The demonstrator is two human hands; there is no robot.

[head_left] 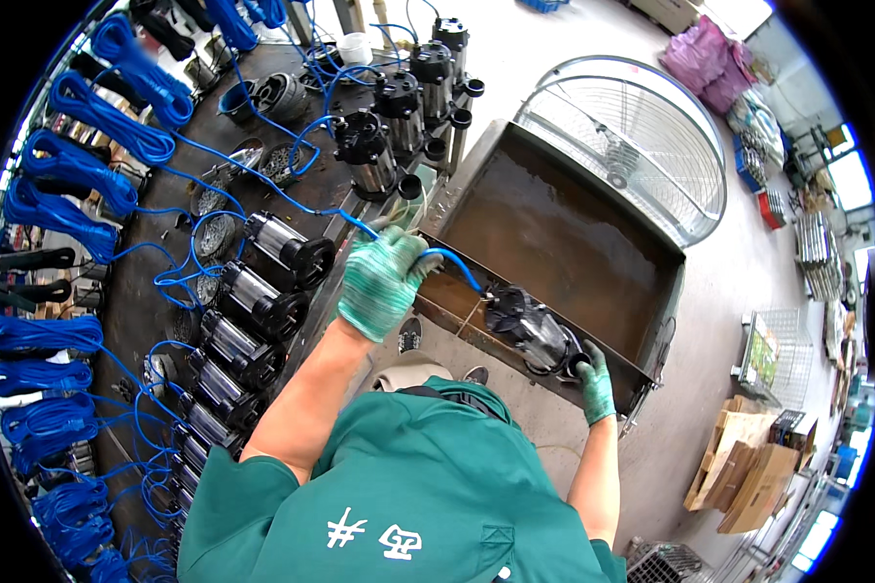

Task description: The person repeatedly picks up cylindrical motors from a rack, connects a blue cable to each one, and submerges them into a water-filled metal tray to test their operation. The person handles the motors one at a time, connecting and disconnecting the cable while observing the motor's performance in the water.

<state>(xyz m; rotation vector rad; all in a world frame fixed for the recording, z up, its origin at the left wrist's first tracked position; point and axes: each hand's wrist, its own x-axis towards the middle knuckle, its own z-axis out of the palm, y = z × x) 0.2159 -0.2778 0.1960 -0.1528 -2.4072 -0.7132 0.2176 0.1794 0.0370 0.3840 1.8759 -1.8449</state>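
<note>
A submersible pump (530,333) with a dark end cap and shiny metal body lies tilted over the near edge of a metal water tank (678,291). My right hand (598,389), in a green glove, is closed on the pump's lower right end, at its black outlet. In its green glove, my left hand (379,282) grips the blue cable (454,260) that runs into the pump's upper left end. The same cable passes leftward from that hand across the workbench. Brown water (564,219) stands in the tank.
Several upright pumps (365,151) stand at the tank's far left corner. More pumps (262,291) lie in a row on the dark workbench (151,282), with coiled blue cables (112,117) along its left side. A large caged fan (622,146) is behind the tank; cardboard (758,481) lies at right.
</note>
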